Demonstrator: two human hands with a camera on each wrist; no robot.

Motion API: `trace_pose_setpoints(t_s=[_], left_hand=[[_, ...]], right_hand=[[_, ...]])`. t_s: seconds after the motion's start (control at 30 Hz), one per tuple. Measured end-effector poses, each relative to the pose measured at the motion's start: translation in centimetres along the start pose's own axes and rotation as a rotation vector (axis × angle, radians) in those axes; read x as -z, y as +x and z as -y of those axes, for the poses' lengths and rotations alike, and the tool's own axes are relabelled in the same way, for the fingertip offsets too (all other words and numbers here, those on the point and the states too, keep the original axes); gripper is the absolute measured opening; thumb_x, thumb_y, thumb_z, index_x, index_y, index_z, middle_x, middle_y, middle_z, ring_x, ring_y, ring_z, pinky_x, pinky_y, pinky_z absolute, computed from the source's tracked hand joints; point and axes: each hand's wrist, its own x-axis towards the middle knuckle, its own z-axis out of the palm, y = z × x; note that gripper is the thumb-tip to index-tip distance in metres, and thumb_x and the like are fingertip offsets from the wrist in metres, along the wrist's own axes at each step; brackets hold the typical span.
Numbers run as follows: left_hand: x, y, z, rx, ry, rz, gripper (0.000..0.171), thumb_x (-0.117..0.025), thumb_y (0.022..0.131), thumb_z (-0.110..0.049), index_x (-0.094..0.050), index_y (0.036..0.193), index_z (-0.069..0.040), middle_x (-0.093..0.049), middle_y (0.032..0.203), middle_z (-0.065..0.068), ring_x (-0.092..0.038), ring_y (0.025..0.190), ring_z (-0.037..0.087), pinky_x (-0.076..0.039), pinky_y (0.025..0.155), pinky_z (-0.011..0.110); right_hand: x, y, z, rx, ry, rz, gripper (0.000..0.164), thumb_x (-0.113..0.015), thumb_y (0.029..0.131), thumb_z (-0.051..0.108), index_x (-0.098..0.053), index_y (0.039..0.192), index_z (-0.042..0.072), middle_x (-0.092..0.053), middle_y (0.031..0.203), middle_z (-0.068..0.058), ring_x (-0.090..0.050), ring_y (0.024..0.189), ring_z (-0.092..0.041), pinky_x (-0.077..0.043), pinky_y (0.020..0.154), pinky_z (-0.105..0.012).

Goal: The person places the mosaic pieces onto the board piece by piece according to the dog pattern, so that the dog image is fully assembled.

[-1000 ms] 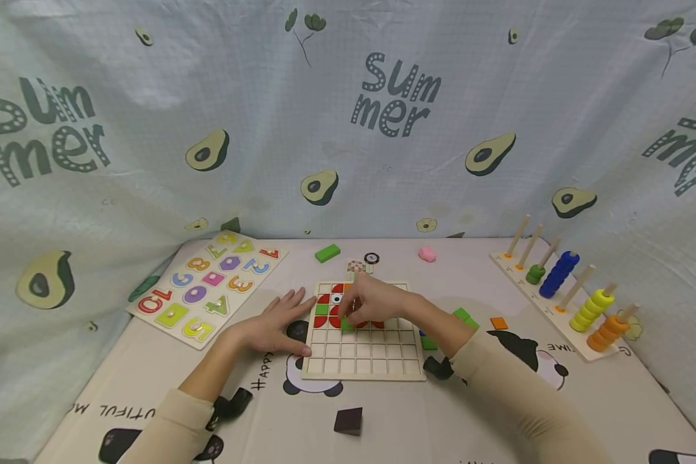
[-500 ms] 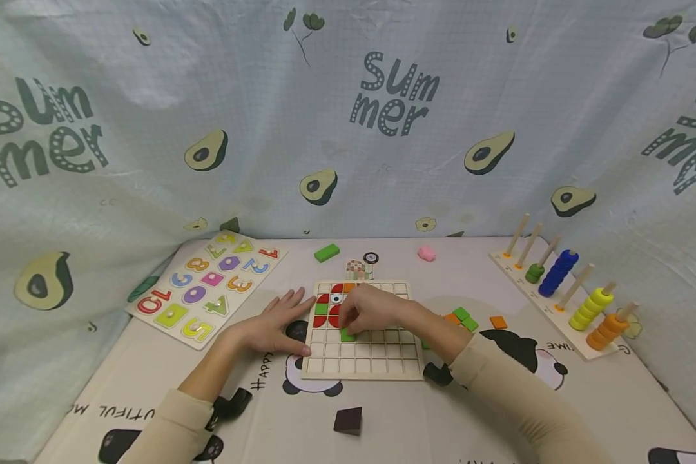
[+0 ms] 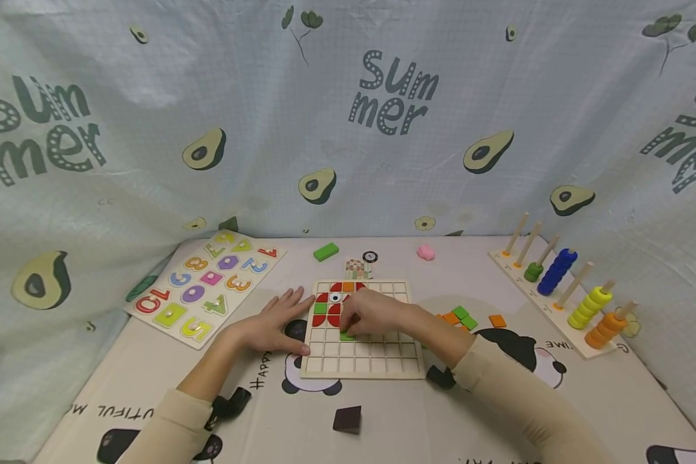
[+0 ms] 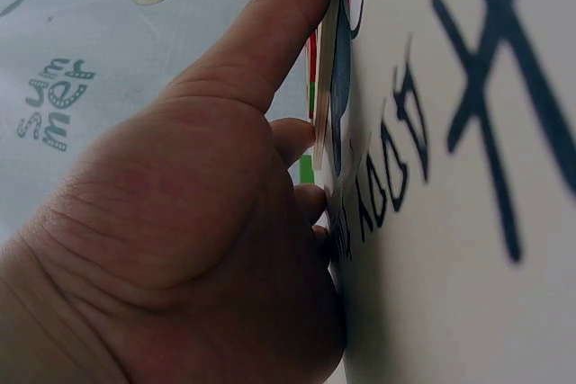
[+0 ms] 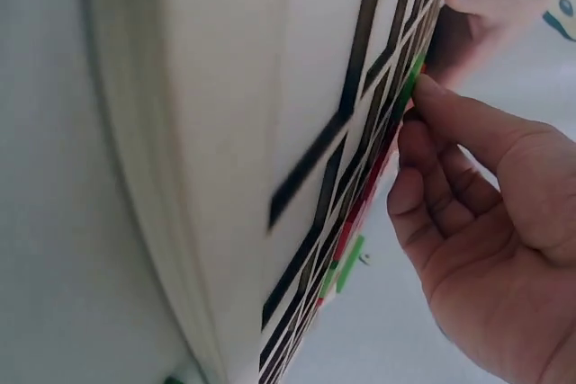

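Note:
A wooden grid board (image 3: 362, 367) lies on the tablecloth, with red, orange, green and eye-printed tiles set in its upper squares. My right hand (image 3: 374, 312) is over the board and pinches a green square tile (image 3: 347, 336) by thumb and fingertips, just below the red tiles. In the right wrist view the green tile (image 5: 412, 78) lies at the board's surface under the thumb tip. My left hand (image 3: 269, 325) rests flat at the board's left side, fingers spread, with thumb and index fingertip against its edge. The right hand partly covers the set tiles.
Loose green and orange tiles (image 3: 463, 317) lie right of the board. A number puzzle (image 3: 205, 290) is at the left, a peg counter with coloured rings (image 3: 562, 290) at the right. A green block (image 3: 326, 251), a picture card (image 3: 358, 269) and a pink piece (image 3: 426, 252) lie behind.
My right hand has shifted slightly toward me and lowered the green tile into the row beneath the red tiles. My left hand has stayed at the board's left edge.

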Motion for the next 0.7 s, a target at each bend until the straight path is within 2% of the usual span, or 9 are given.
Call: trace_pose_setpoints(t_s=[0.17, 0.3, 0.43, 0.53, 0.7], left_hand=[[0.0, 0.0, 0.0, -0.014, 0.004, -0.003, 0.107, -0.070, 0.072, -0.066, -0.015, 0.155, -0.027, 0.001, 0.162, 0.007, 0.008, 0.147, 0.030, 0.003, 0.117, 0.053], [0.0, 0.0, 0.0, -0.025, 0.008, -0.007, 0.107, -0.070, 0.073, -0.065, -0.015, 0.155, -0.025, 0.001, 0.162, 0.008, 0.008, 0.147, 0.031, 0.003, 0.117, 0.053], [-0.1, 0.0, 0.0, -0.010, 0.005, -0.003, 0.107, -0.070, 0.072, -0.066, -0.014, 0.155, -0.027, 0.001, 0.162, 0.006, 0.008, 0.147, 0.030, 0.004, 0.117, 0.052], [-0.2, 0.0, 0.0, 0.010, 0.000, 0.002, 0.108, -0.070, 0.072, -0.067, -0.014, 0.155, -0.029, 0.002, 0.162, 0.004, 0.009, 0.147, 0.028, 0.005, 0.118, 0.050], [-0.2, -0.1, 0.0, 0.016, 0.003, 0.000, 0.107, -0.069, 0.072, -0.068, -0.014, 0.155, -0.029, 0.003, 0.162, 0.003, 0.009, 0.147, 0.026, 0.005, 0.118, 0.049]], right_hand=[[1.3, -2.2, -0.7, 0.020, 0.049, -0.072, 0.017, -0.072, 0.087, 0.018, -0.075, 0.104, 0.019, -0.067, 0.094, 0.009, -0.057, 0.080, -0.005, -0.051, 0.072, -0.021], [3.2, -6.2, -2.0, -0.016, 0.107, -0.208, 0.025, -0.072, 0.088, 0.019, -0.070, 0.112, 0.024, -0.066, 0.107, 0.007, -0.061, 0.090, -0.014, -0.054, 0.077, -0.029], [4.9, -10.8, -4.0, -0.079, 0.114, -0.308, 0.031, -0.073, 0.086, 0.021, -0.067, 0.116, 0.029, -0.063, 0.112, 0.014, -0.061, 0.097, -0.016, -0.054, 0.082, -0.035], [5.9, -13.9, -5.6, -0.148, 0.102, -0.320, 0.034, -0.073, 0.086, 0.021, -0.065, 0.118, 0.028, -0.063, 0.114, 0.013, -0.060, 0.099, -0.016, -0.054, 0.086, -0.039], [7.0, -18.2, -8.0, -0.294, 0.109, -0.277, 0.035, -0.074, 0.085, 0.016, -0.066, 0.119, 0.021, -0.064, 0.117, -0.001, -0.059, 0.105, -0.026, -0.054, 0.085, -0.040]])
